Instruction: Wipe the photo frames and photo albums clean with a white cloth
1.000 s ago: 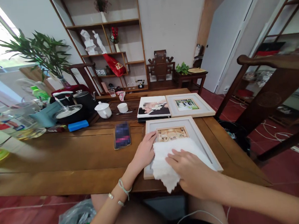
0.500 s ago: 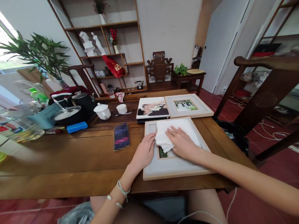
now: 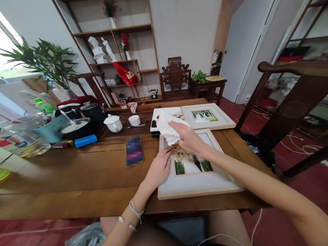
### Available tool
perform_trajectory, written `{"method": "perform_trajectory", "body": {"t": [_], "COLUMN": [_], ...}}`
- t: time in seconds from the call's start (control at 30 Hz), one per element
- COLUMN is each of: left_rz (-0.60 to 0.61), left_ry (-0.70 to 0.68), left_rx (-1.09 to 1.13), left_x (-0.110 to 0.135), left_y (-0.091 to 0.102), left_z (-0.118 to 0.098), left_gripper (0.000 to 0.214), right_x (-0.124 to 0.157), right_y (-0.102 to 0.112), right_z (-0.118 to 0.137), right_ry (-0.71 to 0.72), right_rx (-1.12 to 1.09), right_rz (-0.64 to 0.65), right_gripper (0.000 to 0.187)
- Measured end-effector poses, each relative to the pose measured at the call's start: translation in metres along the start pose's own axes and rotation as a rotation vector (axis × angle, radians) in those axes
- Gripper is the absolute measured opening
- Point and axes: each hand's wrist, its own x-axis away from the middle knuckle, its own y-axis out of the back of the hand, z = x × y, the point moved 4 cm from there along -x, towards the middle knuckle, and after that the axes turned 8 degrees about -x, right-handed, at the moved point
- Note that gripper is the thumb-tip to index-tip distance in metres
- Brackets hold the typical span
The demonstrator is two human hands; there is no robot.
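Note:
A picture frame (image 3: 164, 186) with a pale wood edge and a wide white mat lies flat on the wooden table in front of me. The photo (image 3: 193, 165) inside shows greenery and figures, its upper part partly hidden by my arm. My left hand (image 3: 160, 167) rests flat on the frame's left side, fingers stretched out toward the photo's corner. In my right hand (image 3: 189, 136) is a bunched white cloth (image 3: 167, 128), over the frame's upper left edge. The cloth covers part of the white-edged picture behind it.
Behind lie a white-edged picture (image 3: 154, 124) and a second framed photo (image 3: 204, 115). A phone (image 3: 133, 151) is to the left, with a lidded white cup (image 3: 112, 123), a small white bowl (image 3: 134, 120) and a blue object (image 3: 86, 140) beyond. A wooden chair (image 3: 294, 102) stands right.
My right hand has moved the white cloth up and left, from the photo to the frame's upper left edge. More of the photo shows. My left hand stays on the frame's left side.

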Motion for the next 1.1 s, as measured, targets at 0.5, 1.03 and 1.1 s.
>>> {"method": "perform_trajectory", "body": {"t": [0.5,1.03,1.1], "left_rz": [0.032,0.054,0.054], "left_ry": [0.006,0.039,0.035], "left_rx": [-0.013,-0.035,-0.03], "left_x": [0.0,0.001,0.001], "left_y": [0.0,-0.003,-0.002], "left_z": [0.0,0.002,0.001], "left_gripper": [0.033,0.042,0.041], "right_x": [0.018,0.131,0.128], "right_y": [-0.027,0.017,0.009], "right_z": [-0.048,0.048,0.029], "right_ry": [0.106,-0.082,-0.088], "right_rx": [0.038,0.019,0.083], "right_rz": [0.577,0.57,0.519], "right_gripper": [0.065,0.065,0.069]}}
